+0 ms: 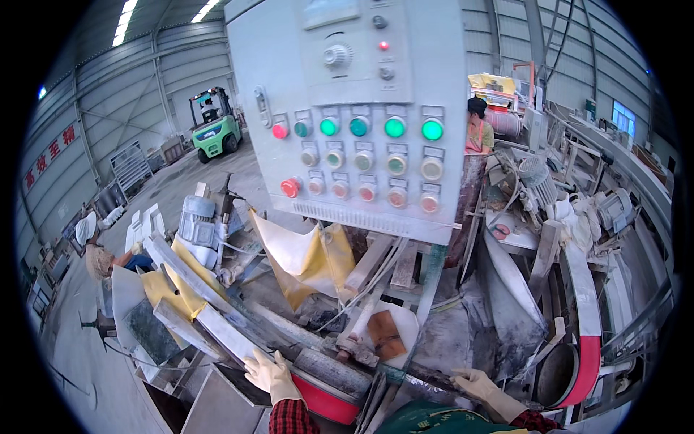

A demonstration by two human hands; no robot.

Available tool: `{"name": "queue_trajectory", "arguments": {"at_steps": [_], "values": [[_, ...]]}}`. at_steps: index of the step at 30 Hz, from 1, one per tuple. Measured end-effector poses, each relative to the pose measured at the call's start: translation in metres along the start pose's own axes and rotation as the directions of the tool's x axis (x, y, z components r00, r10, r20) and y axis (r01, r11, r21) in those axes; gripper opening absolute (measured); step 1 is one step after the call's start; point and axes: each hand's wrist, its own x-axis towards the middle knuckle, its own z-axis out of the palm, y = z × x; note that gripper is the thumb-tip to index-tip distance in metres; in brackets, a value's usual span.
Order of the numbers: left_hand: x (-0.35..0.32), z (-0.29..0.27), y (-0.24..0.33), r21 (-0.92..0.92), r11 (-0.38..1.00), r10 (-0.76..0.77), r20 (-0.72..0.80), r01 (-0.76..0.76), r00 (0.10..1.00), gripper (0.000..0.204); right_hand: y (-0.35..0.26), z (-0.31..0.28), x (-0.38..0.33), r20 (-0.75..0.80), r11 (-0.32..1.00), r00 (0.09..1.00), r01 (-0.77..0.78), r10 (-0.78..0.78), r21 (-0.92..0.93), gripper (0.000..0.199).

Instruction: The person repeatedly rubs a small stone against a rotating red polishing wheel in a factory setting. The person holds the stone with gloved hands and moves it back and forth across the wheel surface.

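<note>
My left hand (267,375), in a cream rubber glove, lies with its fingers spread at the edge of a long pale strip (224,334). A red belt section (325,399) passes round the near end, just right of that hand. Also gloved, my right hand (481,387) stretches its fingers leftward over the machine frame; nothing shows in it. Whether its fingertips touch the metal, I cannot tell. Between and beyond the hands, a brown square piece (387,334) sits on a whitish plate. At the right, another red belt section (584,372) curves round a dark roller (555,376).
A grey control cabinet (361,145) with rows of buttons, several lit green, stands straight ahead. Yellow-white sheeting (300,260) hangs below it. Motors (196,220) and dusty frames flank both sides. A green forklift (215,126) stands behind; one person (477,130) is right, another (101,253) left.
</note>
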Motion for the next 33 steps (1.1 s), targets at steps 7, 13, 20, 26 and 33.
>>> {"name": "queue_trajectory", "arguments": {"at_steps": [7,13,20,26,33], "values": [[-0.005,0.008,-0.002,0.069,0.998,0.006,-0.008,-0.006,1.000,0.063,0.017,-0.024,-0.015,-0.065,1.000,0.998,0.011,-0.012,-0.002,0.034],[-0.014,-0.009,0.016,0.090,0.995,-0.039,0.087,0.031,0.995,0.059,0.054,-0.051,-0.013,-0.083,1.000,0.996,0.020,-0.022,-0.022,0.037],[-0.061,-0.026,0.005,-0.054,0.997,0.057,0.101,-0.052,0.993,0.057,0.053,-0.068,-0.003,-0.032,0.977,0.999,0.000,-0.007,-0.212,0.040],[-0.105,-0.001,-0.024,-0.391,0.898,0.263,0.105,-0.203,0.959,0.061,0.064,-0.055,0.007,0.000,0.958,0.997,0.070,-0.072,-0.276,0.042],[-0.182,-0.049,-0.005,-0.780,0.626,0.285,0.211,-0.014,0.935,0.068,0.046,-0.023,0.019,0.124,0.979,0.987,0.074,-0.098,0.190,0.038]]}}
